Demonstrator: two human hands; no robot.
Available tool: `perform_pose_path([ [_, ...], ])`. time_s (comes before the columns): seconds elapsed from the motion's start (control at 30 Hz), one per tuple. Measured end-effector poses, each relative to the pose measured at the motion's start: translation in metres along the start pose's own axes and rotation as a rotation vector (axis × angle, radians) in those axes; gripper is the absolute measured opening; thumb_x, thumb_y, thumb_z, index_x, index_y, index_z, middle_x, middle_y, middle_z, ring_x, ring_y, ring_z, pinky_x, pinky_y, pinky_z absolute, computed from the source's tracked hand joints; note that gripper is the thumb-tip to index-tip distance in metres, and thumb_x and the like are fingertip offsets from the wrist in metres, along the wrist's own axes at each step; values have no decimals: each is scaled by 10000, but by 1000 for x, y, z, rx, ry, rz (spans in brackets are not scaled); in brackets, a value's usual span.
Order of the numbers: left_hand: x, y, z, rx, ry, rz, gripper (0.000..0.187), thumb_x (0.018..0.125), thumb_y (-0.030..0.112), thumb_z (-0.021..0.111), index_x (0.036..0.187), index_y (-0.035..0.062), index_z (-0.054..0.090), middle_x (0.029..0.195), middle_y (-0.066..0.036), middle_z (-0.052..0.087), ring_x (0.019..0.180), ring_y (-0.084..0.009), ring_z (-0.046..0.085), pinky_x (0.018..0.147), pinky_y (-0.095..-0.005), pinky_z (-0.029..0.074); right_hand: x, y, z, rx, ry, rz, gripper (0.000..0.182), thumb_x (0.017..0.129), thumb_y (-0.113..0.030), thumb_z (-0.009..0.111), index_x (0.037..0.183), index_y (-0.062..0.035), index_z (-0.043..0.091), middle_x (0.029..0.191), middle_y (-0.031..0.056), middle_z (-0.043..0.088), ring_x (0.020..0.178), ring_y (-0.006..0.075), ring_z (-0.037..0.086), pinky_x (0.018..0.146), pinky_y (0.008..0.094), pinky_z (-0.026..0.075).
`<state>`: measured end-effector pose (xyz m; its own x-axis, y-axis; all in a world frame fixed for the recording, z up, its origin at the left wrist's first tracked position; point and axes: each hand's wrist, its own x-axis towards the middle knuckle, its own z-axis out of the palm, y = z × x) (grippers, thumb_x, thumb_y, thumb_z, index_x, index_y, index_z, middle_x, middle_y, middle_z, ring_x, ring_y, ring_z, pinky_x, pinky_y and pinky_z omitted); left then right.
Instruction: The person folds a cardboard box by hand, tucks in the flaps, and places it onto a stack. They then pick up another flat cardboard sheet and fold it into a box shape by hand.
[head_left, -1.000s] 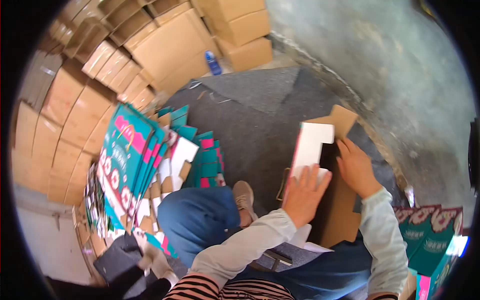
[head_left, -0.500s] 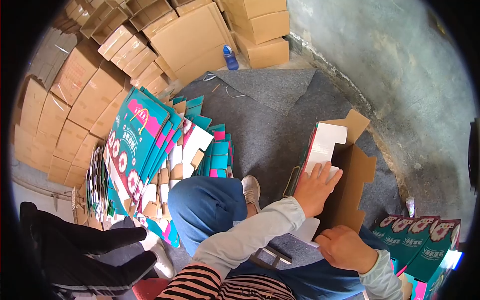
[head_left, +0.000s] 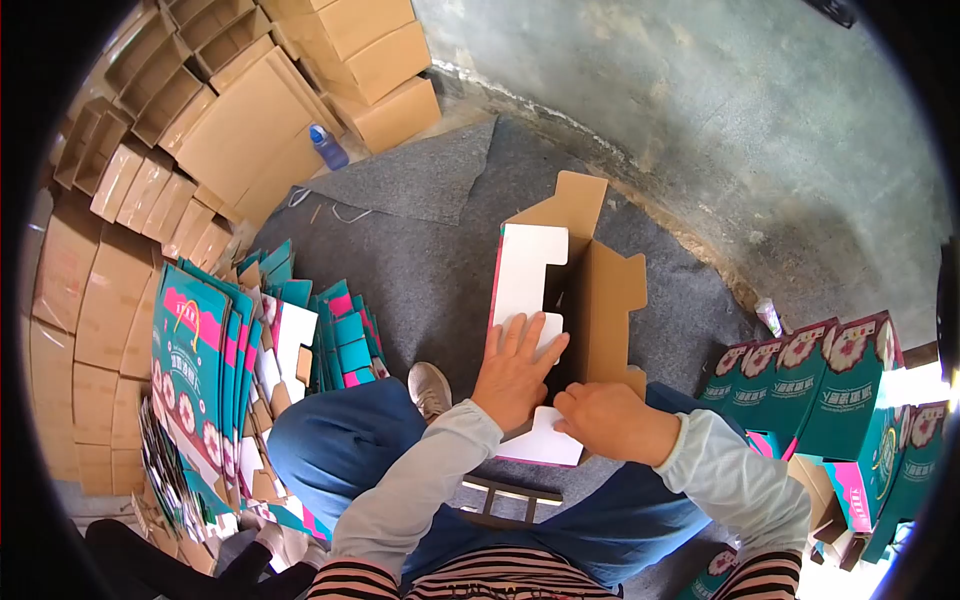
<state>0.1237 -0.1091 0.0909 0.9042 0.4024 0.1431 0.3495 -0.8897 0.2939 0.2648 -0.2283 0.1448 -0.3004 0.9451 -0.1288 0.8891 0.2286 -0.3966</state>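
An open cardboard box (head_left: 607, 320) stands between my knees, its inside brown and its white flaps folded along the left side. My left hand (head_left: 518, 370) lies on the white flap (head_left: 525, 270) with the fingers spread. At the near end of the box, my right hand (head_left: 612, 415) is closed, its fingertips at the edge of the near white flap (head_left: 540, 440). Flat teal and pink cartons (head_left: 190, 370) are stacked to the left of my knee. Formed teal boxes (head_left: 845, 390) stand at the right.
Brown cartons (head_left: 80, 270) are piled along the left and back. A blue bottle (head_left: 328, 147) stands near a grey cloth (head_left: 410, 180). A concrete wall (head_left: 700, 120) rises at the right. Another person's dark-clothed legs (head_left: 140, 560) show at the lower left.
The view has turned toward the right, so the box now appears nearer the middle. My right hand has come closer to my left hand, at the near flap.
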Motion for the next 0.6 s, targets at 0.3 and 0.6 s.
perform_pose_path([
  [0.3, -13, -11, 6, -176, 56, -15, 464, 901, 363, 529, 1257, 67, 563, 1402, -204, 404, 1342, -368, 310, 1113, -484, 200, 18, 19, 9, -78, 118, 92, 308, 754, -279, 706, 864, -29, 565, 853, 138, 546, 805, 302, 594, 689, 409, 492],
  [0.6, -29, 2, 7, -195, 59, -38, 788, 759, 606, 614, 1232, -21, 554, 1399, -234, 398, 1353, -391, 288, 1125, -496, 178, 95, 127, -1, 566, 727, 582, 582, 835, -160, 579, 1315, 95, 369, 1287, 296, 470, 1030, 372, 538, 884, 435, 445],
])
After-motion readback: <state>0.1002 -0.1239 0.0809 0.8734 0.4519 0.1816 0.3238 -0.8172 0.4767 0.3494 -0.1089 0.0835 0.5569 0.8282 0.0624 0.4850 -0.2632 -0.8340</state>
